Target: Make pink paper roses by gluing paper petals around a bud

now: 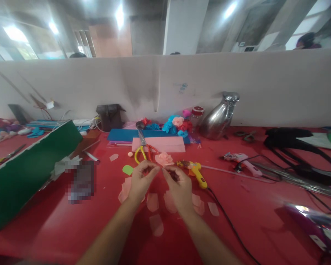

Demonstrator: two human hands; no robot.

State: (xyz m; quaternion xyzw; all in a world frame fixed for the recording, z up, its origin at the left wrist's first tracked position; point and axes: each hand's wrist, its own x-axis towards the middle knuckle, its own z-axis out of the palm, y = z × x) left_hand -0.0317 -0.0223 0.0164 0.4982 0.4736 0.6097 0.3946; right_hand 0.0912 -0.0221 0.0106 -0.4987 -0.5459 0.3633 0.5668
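Note:
My left hand [142,176] and my right hand [180,182] meet over the red table, thumbs and fingertips pinched close together. Whatever lies between the fingertips is too small or hidden to make out. Just beyond them is a pink paper flower [164,159]; I cannot tell whether the fingers touch it. Cut pink paper petals [152,202] lie around and below both hands, some stacked. Beside my right hand rests a yellow glue gun [199,176]. Scissors with yellow and red handles [141,149] lie beyond my left hand, and a light green paper piece [127,169] is to its left.
Blue and pink paper flowers [169,125] sit by a steel jug [219,117] at the white partition [99,81]. A green board [35,173] stands at left. On the right are a pink glue gun [248,165], cords and a purple iron [314,228].

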